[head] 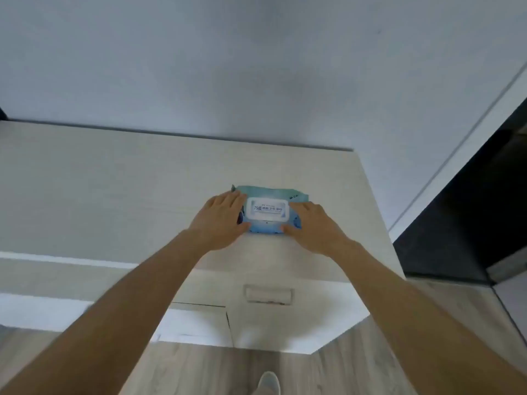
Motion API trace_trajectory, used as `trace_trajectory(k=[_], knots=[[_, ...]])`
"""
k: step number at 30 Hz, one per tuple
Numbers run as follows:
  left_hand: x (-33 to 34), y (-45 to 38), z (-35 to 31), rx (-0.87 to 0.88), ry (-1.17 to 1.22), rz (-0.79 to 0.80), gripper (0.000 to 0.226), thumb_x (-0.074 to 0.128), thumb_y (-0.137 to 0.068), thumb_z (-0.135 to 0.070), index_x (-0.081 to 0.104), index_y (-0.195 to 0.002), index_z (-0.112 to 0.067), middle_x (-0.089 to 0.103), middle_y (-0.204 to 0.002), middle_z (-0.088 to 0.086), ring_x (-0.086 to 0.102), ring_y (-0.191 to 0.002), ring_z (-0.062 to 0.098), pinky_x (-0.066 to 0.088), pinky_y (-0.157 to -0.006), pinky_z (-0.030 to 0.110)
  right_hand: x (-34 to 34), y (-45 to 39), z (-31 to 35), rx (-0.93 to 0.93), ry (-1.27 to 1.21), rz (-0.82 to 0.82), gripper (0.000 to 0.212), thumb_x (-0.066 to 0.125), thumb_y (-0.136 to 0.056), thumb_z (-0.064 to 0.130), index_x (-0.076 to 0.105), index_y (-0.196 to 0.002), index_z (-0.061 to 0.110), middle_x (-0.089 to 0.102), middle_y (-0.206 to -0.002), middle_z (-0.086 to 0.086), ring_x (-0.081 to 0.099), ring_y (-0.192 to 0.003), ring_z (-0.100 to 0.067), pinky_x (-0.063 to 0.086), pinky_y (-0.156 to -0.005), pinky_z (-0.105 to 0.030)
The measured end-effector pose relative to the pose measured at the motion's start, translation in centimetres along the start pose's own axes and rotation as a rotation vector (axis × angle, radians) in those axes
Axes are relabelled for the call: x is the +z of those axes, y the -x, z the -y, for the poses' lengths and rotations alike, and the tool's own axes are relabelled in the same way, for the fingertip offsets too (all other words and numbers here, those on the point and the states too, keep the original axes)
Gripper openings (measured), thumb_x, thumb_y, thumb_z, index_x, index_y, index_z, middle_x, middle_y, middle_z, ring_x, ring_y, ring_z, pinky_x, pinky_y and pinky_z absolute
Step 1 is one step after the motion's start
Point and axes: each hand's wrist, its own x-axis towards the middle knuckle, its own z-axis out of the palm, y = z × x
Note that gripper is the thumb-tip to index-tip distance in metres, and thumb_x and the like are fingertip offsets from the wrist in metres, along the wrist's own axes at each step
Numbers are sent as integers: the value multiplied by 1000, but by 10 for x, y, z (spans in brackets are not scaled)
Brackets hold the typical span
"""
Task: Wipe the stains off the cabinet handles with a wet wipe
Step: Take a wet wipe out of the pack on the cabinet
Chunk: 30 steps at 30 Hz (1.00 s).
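Observation:
A blue and teal pack of wet wipes (268,195) with a white flip lid (267,210) lies on the pale wooden cabinet top (114,189). My left hand (221,220) rests flat on the pack's left end, fingers straight. On the pack's right end lies my right hand (310,226), fingers extended over the lid's edge and the thumb along the pack's near side. The lid looks closed. Below the top's front edge, a recessed drawer handle (268,295) shows dark stains along its lower rim.
A plain white wall (256,67) stands behind the cabinet. A dark doorway (470,209) opens to the right. Wood-look floor (228,372) lies below, with the tip of a grey shoe (267,384) at the bottom edge. A lower white unit (196,323) sits under the left side.

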Motion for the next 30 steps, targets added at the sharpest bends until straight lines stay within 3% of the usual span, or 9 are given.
trace_trajectory(k=[4,11,16,18,21,23,25,27,30], knots=[[20,-25,11,1,-28,29,74,34,-96,-55,4,-152,-16,-3,-160,-1,-10,-145,10,-10,-115,30,20,-24,-5,-24,11,-47,67,53,-90,46,24,-145,20,18,-154,-9,17,-139,-26,23,-111,-38],[47,-18,18,31,-95,43,78,17,-92,-64,-6,-151,-19,-14,-158,-6,-36,-131,3,-29,-106,30,45,-23,-11,-80,41,-133,62,40,-93,52,23,-146,25,17,-155,1,12,-141,-18,8,-113,-33],[37,-29,22,116,-122,13,79,21,-91,-65,8,-152,-17,1,-159,-4,-27,-133,1,-32,-106,31,38,-29,-4,-80,86,-134,62,46,-88,56,32,-141,27,25,-151,2,18,-137,-18,10,-111,-36],[37,-35,22,134,-88,49,79,22,-91,-65,5,-152,-18,-3,-159,-7,-34,-131,0,-30,-106,31,38,-34,1,-65,102,-145,61,48,-86,58,37,-138,27,31,-148,3,23,-135,-16,7,-108,-34],[42,-34,21,137,-50,49,84,6,-84,-70,-2,-152,-22,-11,-157,-12,-39,-130,0,-29,-108,33,35,-39,4,-83,221,-230,54,48,-84,61,51,-127,27,48,-136,6,37,-127,-13,1,-103,-36],[46,-33,22,125,-42,49,88,-5,-78,-72,-6,-151,-22,-13,-157,-11,-38,-132,1,-27,-109,37,30,-43,4,-153,313,-241,51,49,-85,59,58,-120,22,59,-124,4,49,-117,-16,6,-103,-36],[48,-32,23,115,-28,42,88,-5,-78,-72,-12,-150,-22,-14,-157,-10,-37,-133,2,-23,-112,40,22,-45,6,-235,379,-191,49,47,-89,54,61,-117,16,64,-117,-1,56,-108,-22,24,-100,-36],[49,-33,23,103,51,29,83,7,-82,-71,-23,-144,-25,-19,-155,-11,-36,-133,0,-23,-112,39,12,-48,11,-222,318,-172,49,33,-94,50,65,-109,16,68,-105,-4,61,-94,-25,44,-85,-35],[47,-32,23,97,180,13,87,27,-87,-67,-41,-130,-34,-31,-144,-15,-38,-130,-4,-27,-109,33,1,-65,13,-61,57,-234,48,25,-97,44,64,-104,18,69,-95,-3,63,-85,-24,50,-76,-36]])
